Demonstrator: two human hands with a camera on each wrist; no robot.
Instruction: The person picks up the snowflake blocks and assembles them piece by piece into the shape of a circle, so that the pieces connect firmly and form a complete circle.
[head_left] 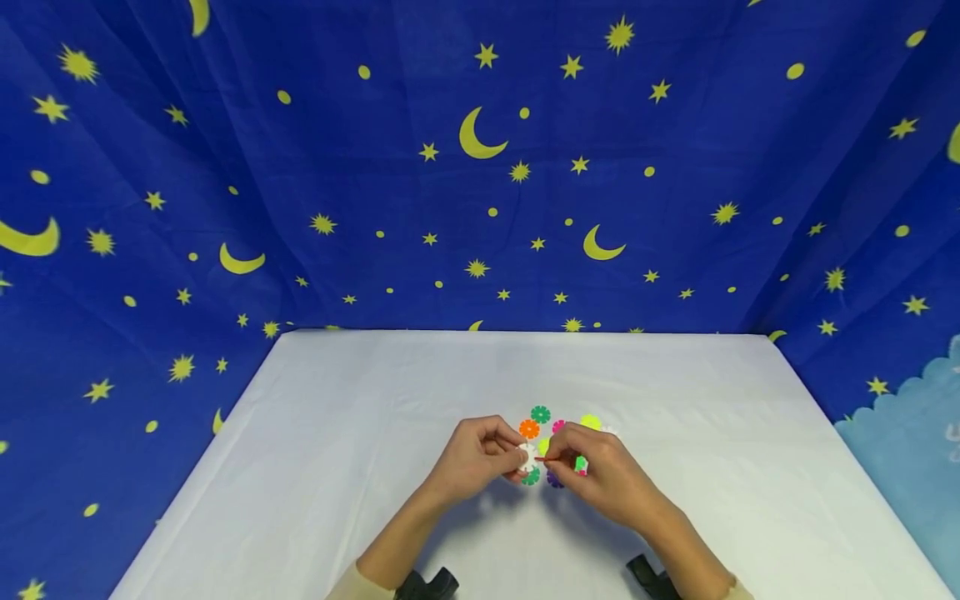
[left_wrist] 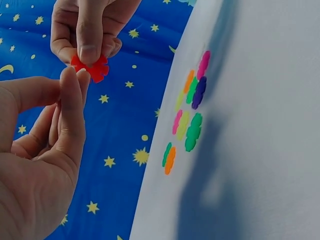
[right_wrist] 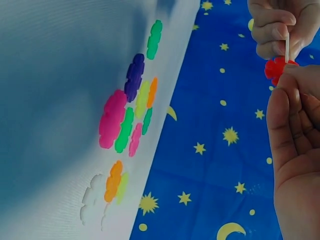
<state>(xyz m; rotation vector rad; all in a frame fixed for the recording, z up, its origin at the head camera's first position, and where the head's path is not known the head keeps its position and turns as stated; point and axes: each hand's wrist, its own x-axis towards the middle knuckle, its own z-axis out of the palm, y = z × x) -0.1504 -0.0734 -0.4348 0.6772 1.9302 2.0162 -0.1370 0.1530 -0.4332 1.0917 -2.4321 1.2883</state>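
My left hand point(head_left: 480, 458) pinches a white notched disc point(head_left: 529, 460) between thumb and fingers, its flat face showing in the head view. Facing it, my right hand point(head_left: 603, 468) pinches a red notched disc point(left_wrist: 101, 69), seen edge-on from the head. The two discs meet edge to edge at right angles; in the right wrist view the thin white edge overlaps the red disc point(right_wrist: 273, 71). How deep their slots fit is hidden by fingertips. Beneath the hands lie loose discs, among them an orange disc point(head_left: 528, 429), a green disc point(head_left: 540, 414) and a purple disc point(right_wrist: 134, 77).
More discs lie on the white tabletop point(head_left: 300, 500), including a pink disc point(right_wrist: 113, 119), a yellow disc point(head_left: 591, 421) and a white disc point(right_wrist: 91, 200). A blue star-patterned curtain point(head_left: 405, 192) borders the table's back and sides. Black objects point(head_left: 429, 585) show near both forearms.
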